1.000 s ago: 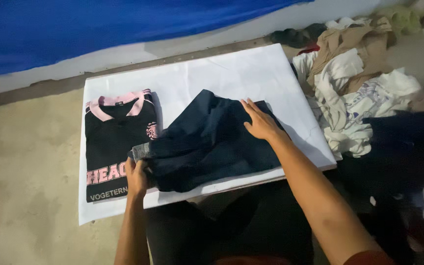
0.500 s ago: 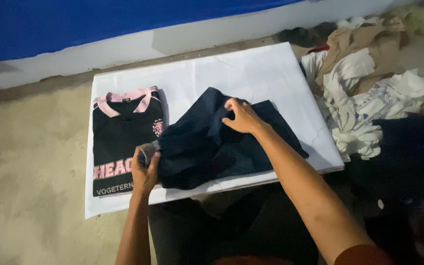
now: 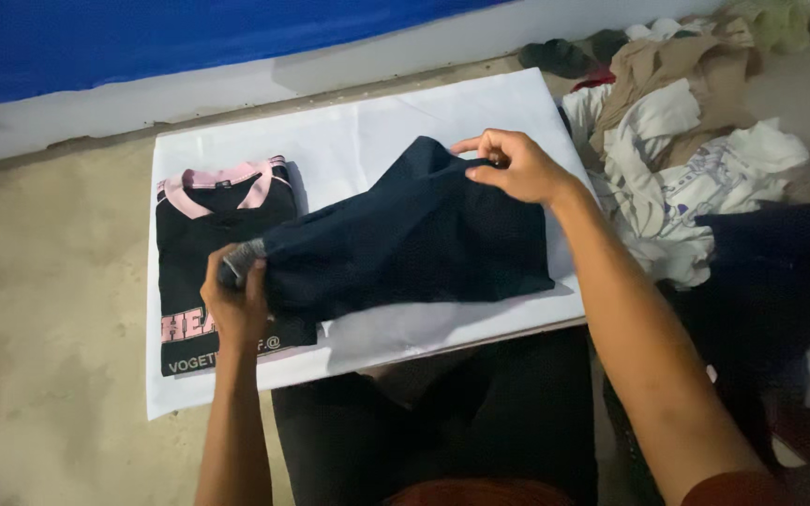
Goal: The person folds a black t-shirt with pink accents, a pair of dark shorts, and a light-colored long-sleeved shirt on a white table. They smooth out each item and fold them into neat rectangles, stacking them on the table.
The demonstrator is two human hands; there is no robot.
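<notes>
A white rectangular board (image 3: 377, 141) lies on the sandy floor before me, a folded black shirt with pink collar (image 3: 217, 234) at its left. Across the middle is the dark navy cloth garment (image 3: 414, 239); it's best held taut and level. My left hand (image 3: 234, 305) is clamped on its grey-banded end, my right hand (image 3: 515, 167) pinching its top edge, fingers closed.

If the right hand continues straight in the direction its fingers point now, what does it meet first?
The right hand points left across the dark garment; past the cloth it holds, probably the folded black shirt, though height is unclear.
</notes>
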